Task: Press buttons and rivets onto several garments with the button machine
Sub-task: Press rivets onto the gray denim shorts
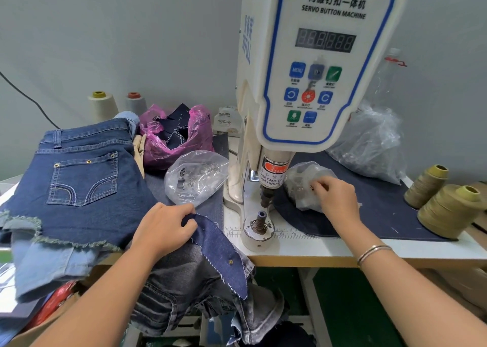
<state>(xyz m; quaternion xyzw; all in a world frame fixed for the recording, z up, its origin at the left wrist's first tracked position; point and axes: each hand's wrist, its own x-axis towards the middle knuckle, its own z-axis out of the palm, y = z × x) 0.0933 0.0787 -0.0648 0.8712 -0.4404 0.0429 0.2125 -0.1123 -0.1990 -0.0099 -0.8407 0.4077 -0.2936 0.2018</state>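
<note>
The scene is viewed from a single wide-angle camera worn on the head, directed forward and down over both forearms. The white and blue servo button machine [311,65] is seen close up, just right of centre, its top cut off by the upper edge. The white worktable [303,249] is looked down upon at close range; straight lines are bowed towards the edges.
</note>
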